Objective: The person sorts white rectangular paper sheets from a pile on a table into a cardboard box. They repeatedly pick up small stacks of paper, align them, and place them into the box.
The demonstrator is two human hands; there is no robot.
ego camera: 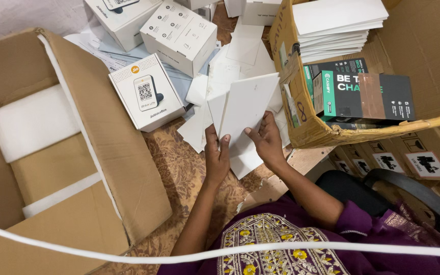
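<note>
I see both my left hand (217,155) and right hand (266,140) gripping a fanned stack of white cards (243,109), just left of the torn cardboard box (306,130).

Floor: a brown patterned cloth (179,173) covers it in front of me.
Left: a big open carton (77,168) with white foam slabs (31,122) inside.
Right: a worn carton (306,127) leans open; flat cartons (408,163) lie below it.
Seat: a dark chair (413,193) beside me.
Light: even, soft.
</note>
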